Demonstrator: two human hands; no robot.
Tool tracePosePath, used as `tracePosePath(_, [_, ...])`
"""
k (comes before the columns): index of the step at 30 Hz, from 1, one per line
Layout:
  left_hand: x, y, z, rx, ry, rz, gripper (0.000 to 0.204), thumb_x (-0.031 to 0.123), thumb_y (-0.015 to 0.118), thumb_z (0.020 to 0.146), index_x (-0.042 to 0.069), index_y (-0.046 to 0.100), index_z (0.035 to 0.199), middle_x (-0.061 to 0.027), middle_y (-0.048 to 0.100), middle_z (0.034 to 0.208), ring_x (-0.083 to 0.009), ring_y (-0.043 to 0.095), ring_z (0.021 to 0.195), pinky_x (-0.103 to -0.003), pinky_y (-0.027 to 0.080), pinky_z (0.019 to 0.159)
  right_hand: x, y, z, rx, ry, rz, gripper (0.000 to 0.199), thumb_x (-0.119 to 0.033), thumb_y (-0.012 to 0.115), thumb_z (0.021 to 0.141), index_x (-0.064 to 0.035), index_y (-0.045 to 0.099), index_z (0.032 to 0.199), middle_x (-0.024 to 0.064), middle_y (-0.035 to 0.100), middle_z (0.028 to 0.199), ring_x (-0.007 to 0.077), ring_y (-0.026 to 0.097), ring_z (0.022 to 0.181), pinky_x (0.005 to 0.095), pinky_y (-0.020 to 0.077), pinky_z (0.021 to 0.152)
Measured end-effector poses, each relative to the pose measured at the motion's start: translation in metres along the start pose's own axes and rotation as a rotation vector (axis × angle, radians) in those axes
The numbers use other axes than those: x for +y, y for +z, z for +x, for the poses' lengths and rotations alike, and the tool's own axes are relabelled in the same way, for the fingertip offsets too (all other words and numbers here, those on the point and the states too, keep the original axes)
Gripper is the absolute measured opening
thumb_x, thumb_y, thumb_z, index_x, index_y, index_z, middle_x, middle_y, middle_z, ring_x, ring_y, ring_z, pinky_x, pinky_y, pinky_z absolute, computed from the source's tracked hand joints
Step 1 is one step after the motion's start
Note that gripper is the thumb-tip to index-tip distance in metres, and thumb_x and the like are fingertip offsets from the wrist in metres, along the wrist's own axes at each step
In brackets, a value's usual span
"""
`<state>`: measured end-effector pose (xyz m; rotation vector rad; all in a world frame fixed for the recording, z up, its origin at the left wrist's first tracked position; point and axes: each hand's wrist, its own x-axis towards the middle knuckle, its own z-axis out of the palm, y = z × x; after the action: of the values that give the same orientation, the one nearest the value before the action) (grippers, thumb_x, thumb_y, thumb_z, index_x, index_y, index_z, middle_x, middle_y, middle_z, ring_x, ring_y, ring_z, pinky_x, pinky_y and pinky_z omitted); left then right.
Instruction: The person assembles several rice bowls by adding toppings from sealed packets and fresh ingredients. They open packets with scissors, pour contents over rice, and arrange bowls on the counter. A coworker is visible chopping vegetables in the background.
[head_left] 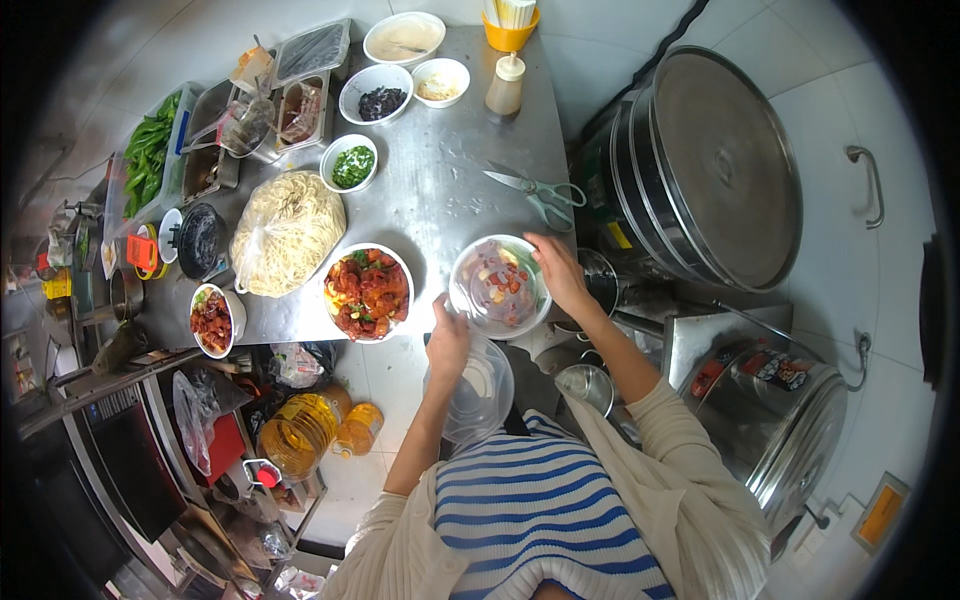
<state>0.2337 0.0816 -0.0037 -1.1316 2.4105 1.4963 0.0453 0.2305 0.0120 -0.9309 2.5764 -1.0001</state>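
At the table's front edge stands a round bowl point(497, 312) with a clear plastic lid point(500, 270) over its top; red and pale pieces of food show through. My left hand point(447, 340) grips its near left rim, fingers bent. My right hand point(560, 270) holds the far right rim, fingers along the edge. A clear round plastic piece point(480, 400), lid or tub, shows below the bowl beside my left wrist. To the left, a white bowl point(368, 290) holds red-sauced chunks with green bits, and no lid covers it.
Green-handled scissors point(540, 195) lie beyond the bowl. A bag of noodles point(288, 232), a bowl of chopped greens point(352, 165), a smaller food bowl point(215, 322) and a sauce bottle point(505, 88) stand on the metal table. Large steel drums point(730, 170) crowd the right.
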Motion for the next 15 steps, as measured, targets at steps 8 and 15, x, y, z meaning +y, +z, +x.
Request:
tracePosePath(8, [0.040, -0.024, 0.003, -0.079, 0.175, 0.497, 0.075, 0.016, 0.046, 0.088, 0.020, 0.003, 0.150, -0.0189, 0.066, 0.071, -0.0384, 0.064, 0.062, -0.048, 0.048, 0.057, -0.032, -0.006, 0.032, -0.367, -0.372, -0.623, 0.058, -0.013, 0.043, 0.089, -0.0181, 0.029, 0.145, 0.0026, 0.025, 0.152, 0.0181, 0.030, 0.137, 0.0503, 0.0153, 0.113])
tracePosePath(15, [0.033, -0.028, 0.008, -0.106, 0.199, 0.507, 0.073, 0.019, 0.045, 0.090, 0.020, 0.003, 0.149, -0.0198, 0.065, 0.068, -0.0380, 0.064, 0.060, -0.048, 0.049, 0.055, -0.022, -0.009, 0.037, -0.464, -0.285, -0.384, 0.062, 0.000, 0.045, 0.086, -0.0146, 0.029, 0.145, 0.0049, 0.027, 0.151, 0.0189, 0.030, 0.137, 0.0493, 0.0157, 0.113])
